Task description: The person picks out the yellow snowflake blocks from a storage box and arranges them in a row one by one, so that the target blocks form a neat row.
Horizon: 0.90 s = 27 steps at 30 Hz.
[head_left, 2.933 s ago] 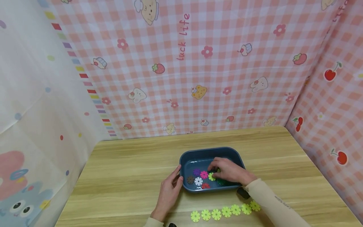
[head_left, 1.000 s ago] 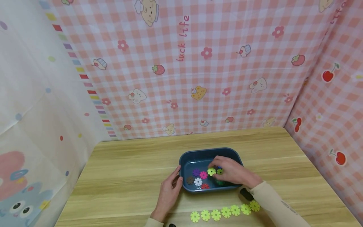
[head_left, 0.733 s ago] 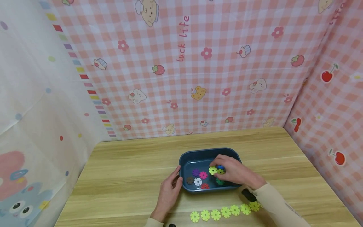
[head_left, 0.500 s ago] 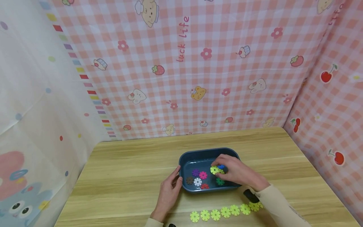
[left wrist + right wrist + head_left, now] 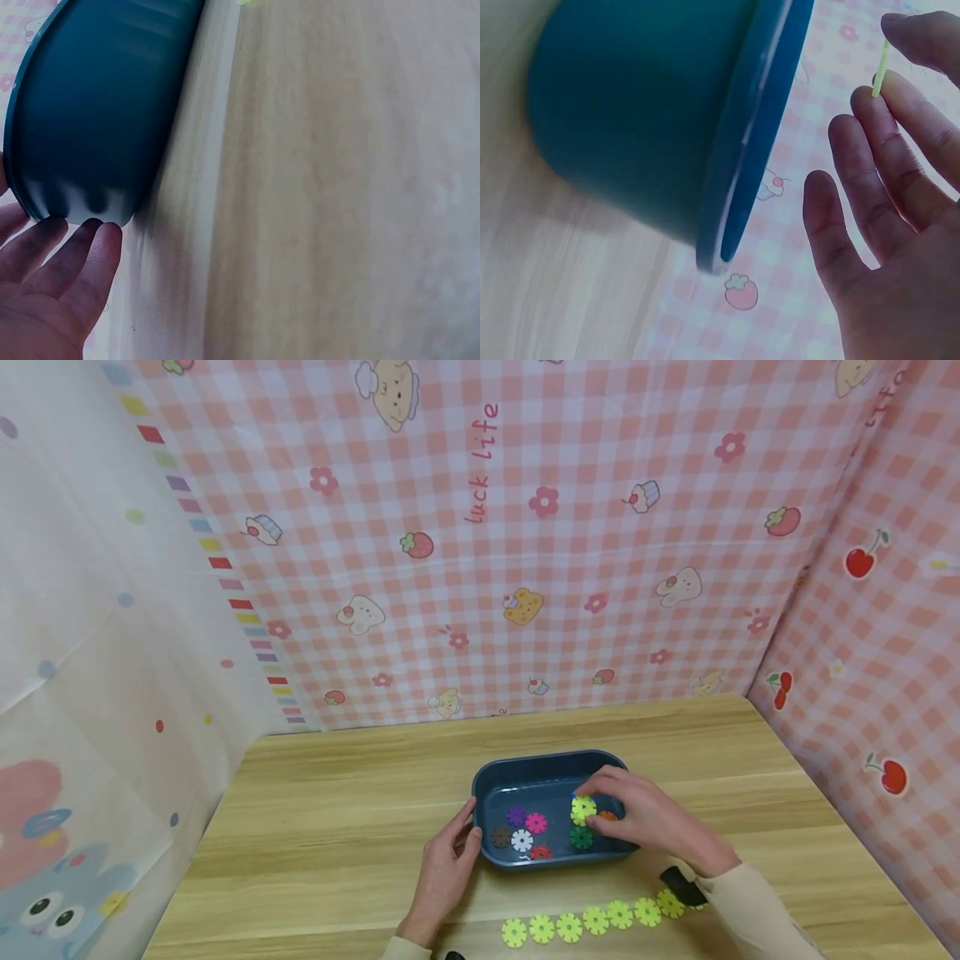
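Note:
My right hand (image 5: 652,814) pinches a yellow-green snowflake disc (image 5: 583,811) between thumb and fingers, over the right part of a dark blue tub (image 5: 540,761). In the right wrist view the disc (image 5: 881,71) appears edge-on, level with the tub's rim. My left hand (image 5: 446,868) touches the tub's left end, its fingers (image 5: 103,251) fairly straight against the outer wall. Inside lie a purple disc (image 5: 516,816), a pink one (image 5: 536,822), a white one (image 5: 522,840), a brown one (image 5: 500,837), a red one (image 5: 540,852) and a dark green one (image 5: 581,837). An orange disc (image 5: 608,816) is partly covered by the right hand.
A row of several yellow-green discs (image 5: 569,927) lies on the wooden table (image 5: 337,827) in front of the tub; the right wrist's black strap covers its right end. A pink checked cloth (image 5: 450,568) hangs behind the table, with more cloth at both sides.
My right hand has taken hold of the yellow-green disc and shifted right and slightly up with it, uncovering the dark green disc and part of the orange one. My left hand stays put.

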Each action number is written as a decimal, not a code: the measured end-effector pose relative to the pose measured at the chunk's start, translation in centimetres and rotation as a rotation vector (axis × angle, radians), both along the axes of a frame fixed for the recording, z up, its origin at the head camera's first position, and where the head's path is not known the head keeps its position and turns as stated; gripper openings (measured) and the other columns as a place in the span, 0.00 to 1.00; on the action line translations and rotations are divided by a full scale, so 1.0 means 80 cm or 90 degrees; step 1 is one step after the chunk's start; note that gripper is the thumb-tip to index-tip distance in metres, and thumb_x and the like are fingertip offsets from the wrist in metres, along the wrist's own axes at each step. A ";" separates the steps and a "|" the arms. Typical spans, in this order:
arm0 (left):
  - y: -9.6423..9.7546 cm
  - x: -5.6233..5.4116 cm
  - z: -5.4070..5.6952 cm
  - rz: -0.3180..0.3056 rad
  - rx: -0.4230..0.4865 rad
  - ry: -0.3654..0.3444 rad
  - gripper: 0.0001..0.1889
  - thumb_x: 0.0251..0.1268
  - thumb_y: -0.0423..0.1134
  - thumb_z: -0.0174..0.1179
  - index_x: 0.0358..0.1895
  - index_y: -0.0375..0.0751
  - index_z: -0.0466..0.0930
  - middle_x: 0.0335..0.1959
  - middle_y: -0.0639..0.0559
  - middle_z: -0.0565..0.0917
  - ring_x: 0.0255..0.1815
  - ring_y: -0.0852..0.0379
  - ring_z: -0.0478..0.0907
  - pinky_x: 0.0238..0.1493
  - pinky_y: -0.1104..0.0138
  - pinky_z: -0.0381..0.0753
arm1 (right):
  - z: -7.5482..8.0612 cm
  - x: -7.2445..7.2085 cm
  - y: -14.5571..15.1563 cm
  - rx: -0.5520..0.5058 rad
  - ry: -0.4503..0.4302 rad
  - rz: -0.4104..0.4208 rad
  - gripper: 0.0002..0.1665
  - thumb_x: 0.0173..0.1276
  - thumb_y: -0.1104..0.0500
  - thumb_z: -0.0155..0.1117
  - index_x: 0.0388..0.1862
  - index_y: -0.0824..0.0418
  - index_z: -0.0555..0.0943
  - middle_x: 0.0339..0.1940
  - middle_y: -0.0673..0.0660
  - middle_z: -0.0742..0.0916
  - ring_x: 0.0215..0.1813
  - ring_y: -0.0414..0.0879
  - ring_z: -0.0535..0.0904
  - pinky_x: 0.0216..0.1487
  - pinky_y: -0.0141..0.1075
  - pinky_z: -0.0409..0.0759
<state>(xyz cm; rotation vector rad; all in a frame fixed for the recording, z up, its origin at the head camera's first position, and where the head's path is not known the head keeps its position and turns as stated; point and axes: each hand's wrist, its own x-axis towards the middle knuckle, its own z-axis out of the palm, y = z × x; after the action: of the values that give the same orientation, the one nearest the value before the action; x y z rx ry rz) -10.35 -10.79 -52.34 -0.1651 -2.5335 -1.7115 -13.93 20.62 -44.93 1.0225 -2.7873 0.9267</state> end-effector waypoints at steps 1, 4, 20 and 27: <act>0.000 0.000 0.000 0.000 -0.002 0.000 0.25 0.81 0.34 0.54 0.76 0.40 0.70 0.71 0.38 0.75 0.66 0.43 0.80 0.61 0.59 0.83 | 0.000 0.001 0.002 -0.002 0.002 -0.001 0.16 0.69 0.58 0.74 0.54 0.55 0.86 0.50 0.47 0.84 0.51 0.51 0.83 0.50 0.49 0.87; 0.000 0.000 0.000 0.001 -0.007 0.001 0.24 0.81 0.34 0.54 0.76 0.40 0.70 0.71 0.38 0.75 0.65 0.43 0.80 0.61 0.59 0.83 | 0.000 0.004 0.008 -0.001 0.019 -0.005 0.16 0.68 0.59 0.75 0.54 0.56 0.86 0.50 0.47 0.84 0.51 0.51 0.83 0.51 0.49 0.87; 0.000 0.000 -0.002 -0.007 -0.009 0.026 0.24 0.81 0.34 0.54 0.75 0.37 0.70 0.71 0.35 0.75 0.64 0.41 0.81 0.60 0.59 0.84 | -0.005 0.029 0.037 -0.002 0.063 -0.085 0.18 0.63 0.59 0.78 0.52 0.53 0.87 0.50 0.44 0.85 0.51 0.43 0.83 0.53 0.46 0.88; 0.000 0.001 -0.002 -0.001 -0.007 0.011 0.24 0.80 0.34 0.55 0.76 0.39 0.70 0.70 0.36 0.76 0.64 0.42 0.81 0.60 0.60 0.84 | -0.010 0.040 0.057 -0.043 0.092 -0.075 0.19 0.61 0.61 0.80 0.51 0.54 0.87 0.47 0.43 0.85 0.47 0.42 0.82 0.48 0.41 0.88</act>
<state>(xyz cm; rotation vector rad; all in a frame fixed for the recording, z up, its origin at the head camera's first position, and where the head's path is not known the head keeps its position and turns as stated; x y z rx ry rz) -10.27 -10.76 -52.53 -0.1829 -2.5315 -1.6893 -10.70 25.15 -45.74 0.8696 -2.6467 0.8889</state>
